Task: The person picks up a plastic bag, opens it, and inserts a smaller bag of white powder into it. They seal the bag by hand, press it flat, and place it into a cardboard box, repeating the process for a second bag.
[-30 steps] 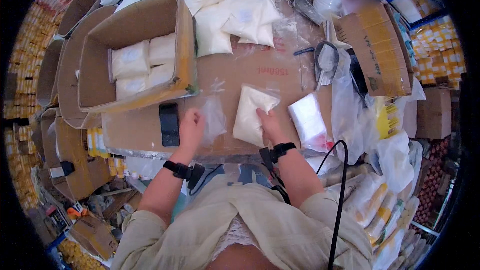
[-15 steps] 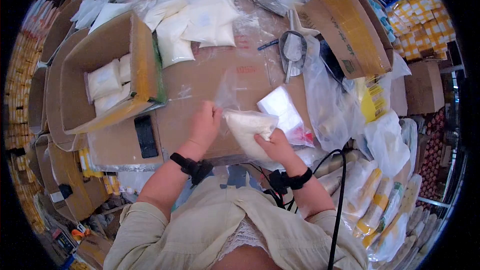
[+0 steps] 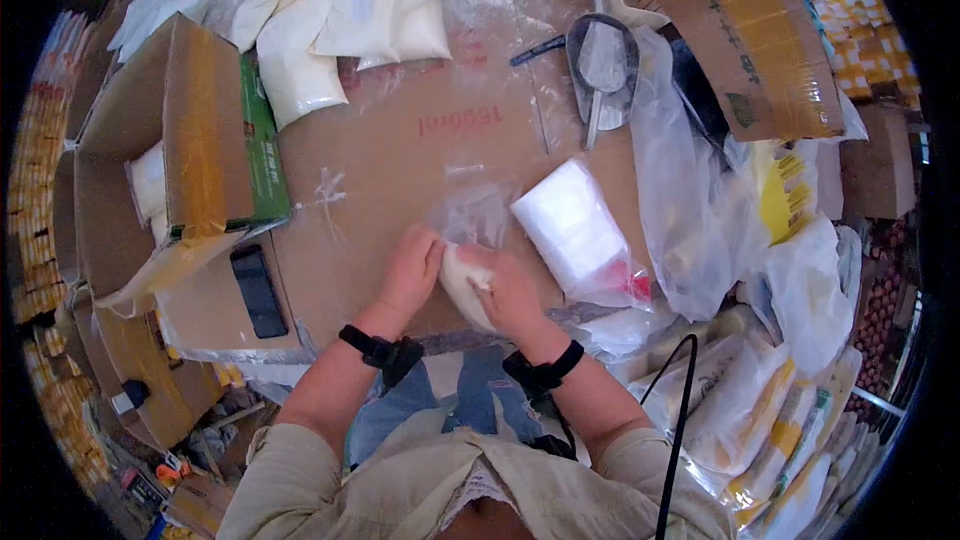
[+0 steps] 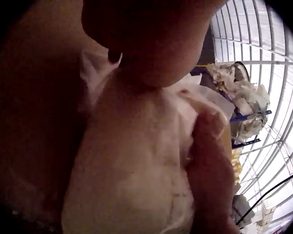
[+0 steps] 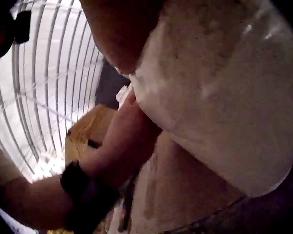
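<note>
Both hands hold one clear plastic bag of cream-white powder (image 3: 462,285) at the near side of the cardboard-covered table. The left hand (image 3: 412,268) pinches the bag at its left upper edge. From the other side, the right hand (image 3: 512,295) grips it, thumb and fingers about the edge. The bag stands tilted between them, its loose clear top (image 3: 478,215) spreading away from the body. In the left wrist view the full bag (image 4: 132,161) fills the middle, with the right hand (image 4: 210,170) at its side. The right wrist view shows the bag's smooth face (image 5: 219,92).
A stack of white plastic bags (image 3: 570,225) lies right of the hands, a phone (image 3: 259,290) to the left. Filled powder bags (image 3: 300,60) lie at the far left, beside an open carton (image 3: 205,120) with bags inside. A metal scoop (image 3: 600,70) rests farther back.
The right hand has lifted the powder bag from the table and tilted it. The left hand has come over from beside the phone and taken hold of its edge. The head view has shifted.
</note>
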Available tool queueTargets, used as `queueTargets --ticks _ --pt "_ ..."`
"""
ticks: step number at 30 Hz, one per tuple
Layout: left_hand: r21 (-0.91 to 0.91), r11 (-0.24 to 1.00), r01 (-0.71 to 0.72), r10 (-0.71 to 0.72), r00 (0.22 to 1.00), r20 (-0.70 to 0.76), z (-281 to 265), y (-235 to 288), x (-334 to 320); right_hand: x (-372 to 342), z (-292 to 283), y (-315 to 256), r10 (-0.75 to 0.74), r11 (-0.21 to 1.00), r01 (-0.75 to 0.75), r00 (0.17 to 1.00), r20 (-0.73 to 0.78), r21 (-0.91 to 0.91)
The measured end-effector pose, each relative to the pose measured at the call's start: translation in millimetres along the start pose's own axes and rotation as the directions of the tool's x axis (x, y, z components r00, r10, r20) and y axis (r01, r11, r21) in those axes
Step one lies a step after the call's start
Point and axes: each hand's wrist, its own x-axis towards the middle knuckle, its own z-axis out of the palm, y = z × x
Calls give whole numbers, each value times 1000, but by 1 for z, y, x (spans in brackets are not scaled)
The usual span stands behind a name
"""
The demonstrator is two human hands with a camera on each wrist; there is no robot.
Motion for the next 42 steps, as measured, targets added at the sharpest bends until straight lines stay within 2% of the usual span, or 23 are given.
queueTargets --ticks 1,4,7,10,11,13,14,17,19,20,22,23,25,28,30,31,34,35,37,38,39,41,42 --pt "21 999 -33 34 999 -23 -3 3 1 3 0 -6 -144 986 144 990 11 -79" --pt "57 990 -129 128 991 31 -19 27 6 5 14 -6 -110 969 118 993 49 -215" --pt "103 970 -219 212 974 75 -19 36 -1 14 27 1 180 956 -164 983 43 -245" --pt "75 946 -315 309 947 88 -7 39 -11 30 25 23 267 952 -242 956 124 -186" --pt "55 936 -348 343 935 89 -4 37 -11 34 29 29 181 973 -161 977 112 -169" --pt "71 970 -233 234 972 -7 -3 31 -6 39 33 33 16 991 -5 996 85 -135" --pt "76 983 -169 173 983 -53 -4 26 -3 38 36 34 -4 994 10 998 58 -106" --pt "-193 980 -39 3 983 -183 -7 9 19 38 29 10 -93 995 92 996 -17 -40" --pt "-158 985 -74 52 989 -140 -9 8 24 34 32 7 -192 981 190 980 -55 -27" --pt "-140 986 -89 73 991 -116 -11 10 25 33 38 12 -178 984 176 983 -51 -38" --pt "104 966 -238 245 968 -55 -19 27 21 31 49 25 -154 987 152 987 -44 -59" --pt "221 924 -313 322 947 -7 -20 33 17 28 52 28 -10 997 11 1000 -11 82" --pt "269 887 -376 389 921 5 -12 32 8 27 52 30 254 901 -275 961 107 335" --pt "244 863 -442 462 886 -31 -3 22 5 36 46 24 354 918 -346 935 -6 195" --pt "225 863 -452 470 882 -34 0 16 4 44 46 16 405 908 -352 876 -260 228" --pt "228 867 -442 457 889 -13 0 14 2 45 49 14 425 903 -354 822 -378 245" --pt "290 861 -418 426 904 39 -3 2 -7 46 60 25 436 840 -118 728 -529 530" --pt "317 856 -409 415 908 53 -3 -1 -13 42 60 30 469 831 -195 748 -469 521" --pt "190 976 -101 137 973 -185 3 -1 -28 32 54 36 538 805 -346 769 -345 483" --pt "100 994 51 -21 959 -283 5 -1 -33 30 54 37 536 810 -346 765 -358 473" --pt "-77 984 158 -172 957 -235 5 4 -34 32 52 34 534 816 -347 760 -371 463" --pt "-397 839 372 -431 900 -69 5 17 -32 31 53 32 542 800 -329 754 -371 501" --pt "-487 795 362 -447 892 -64 9 16 -32 31 55 33 552 778 -309 752 -361 547"
